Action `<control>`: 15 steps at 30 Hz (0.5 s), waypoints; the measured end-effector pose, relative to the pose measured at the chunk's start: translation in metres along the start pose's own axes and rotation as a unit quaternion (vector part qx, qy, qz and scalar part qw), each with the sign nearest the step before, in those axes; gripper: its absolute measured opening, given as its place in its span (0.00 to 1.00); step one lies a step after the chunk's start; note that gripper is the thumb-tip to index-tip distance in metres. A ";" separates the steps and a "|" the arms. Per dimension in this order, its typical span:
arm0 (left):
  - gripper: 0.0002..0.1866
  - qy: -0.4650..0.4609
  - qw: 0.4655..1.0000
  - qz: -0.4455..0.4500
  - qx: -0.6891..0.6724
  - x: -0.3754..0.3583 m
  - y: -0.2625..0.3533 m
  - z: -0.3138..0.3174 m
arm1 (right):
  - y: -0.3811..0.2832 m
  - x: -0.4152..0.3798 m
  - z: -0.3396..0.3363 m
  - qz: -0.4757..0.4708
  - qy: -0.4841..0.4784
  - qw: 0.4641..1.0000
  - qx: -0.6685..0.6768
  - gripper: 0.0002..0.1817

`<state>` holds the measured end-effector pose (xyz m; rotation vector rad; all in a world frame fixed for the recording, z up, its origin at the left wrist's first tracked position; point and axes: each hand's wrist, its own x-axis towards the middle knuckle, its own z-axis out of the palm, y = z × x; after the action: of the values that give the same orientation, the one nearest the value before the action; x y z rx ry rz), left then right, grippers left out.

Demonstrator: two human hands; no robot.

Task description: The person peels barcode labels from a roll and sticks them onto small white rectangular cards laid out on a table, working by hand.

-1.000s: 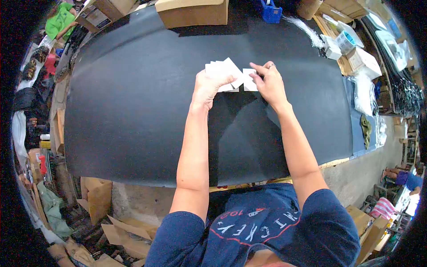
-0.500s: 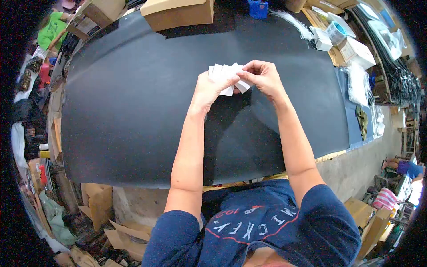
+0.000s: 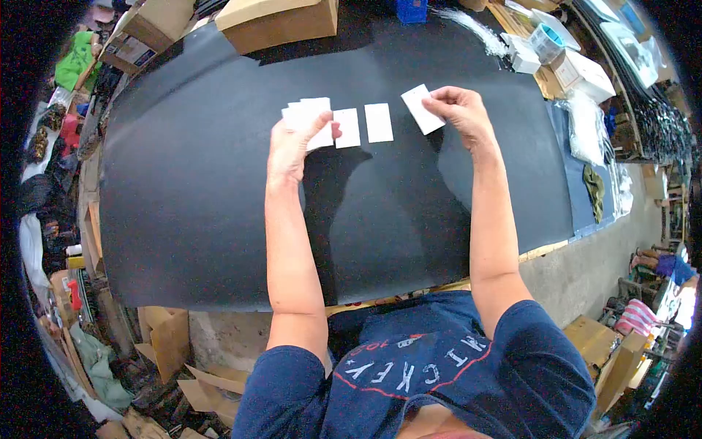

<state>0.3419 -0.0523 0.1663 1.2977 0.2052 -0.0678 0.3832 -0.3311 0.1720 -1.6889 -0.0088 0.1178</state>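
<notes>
My left hand (image 3: 292, 146) is closed on a fanned bunch of white cards (image 3: 316, 110), thumb on top. Between thumb and fingers of my right hand (image 3: 462, 115) is a single white card (image 3: 422, 108), tilted, over the black tabletop (image 3: 219, 212). Two more white cards lie between my hands: one card (image 3: 348, 127) right beside the left hand's fingertips, and another card (image 3: 379, 122) a little to its right, upright in view and apart from it.
A cardboard box (image 3: 278, 23) and a blue basket (image 3: 412, 10) stand at the table's far edge. White boxes (image 3: 581, 79) and a roll of blue tape (image 3: 548, 39) sit at the far right. Open cardboard cartons (image 3: 212, 391) are on the floor at lower left.
My hands were together at the fanned cards and have moved apart. The left went left with the bunch, the right went right with one card. Two cards now show on the table between them.
</notes>
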 end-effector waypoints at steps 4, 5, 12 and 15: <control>0.25 0.061 0.994 -0.027 -0.091 0.004 0.000 -0.003 | 0.007 0.002 0.005 -0.017 0.050 0.998 -0.026 0.16; 0.26 0.083 0.986 -0.037 -0.141 0.004 -0.001 0.000 | 0.011 0.002 0.011 -0.047 0.072 0.994 -0.070 0.18; 0.21 -0.035 0.966 0.000 -0.257 0.008 -0.006 0.006 | 0.016 0.001 0.033 -0.037 0.075 0.982 -0.169 0.12; 0.21 -0.042 0.976 -0.015 -0.215 0.004 -0.004 0.014 | 0.018 0.000 0.036 -0.088 0.111 0.967 -0.210 0.12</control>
<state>0.3467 -0.0663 0.1651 0.8588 0.1561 -0.0979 0.3787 -0.2980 0.1496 -2.1086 -0.0182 -0.2226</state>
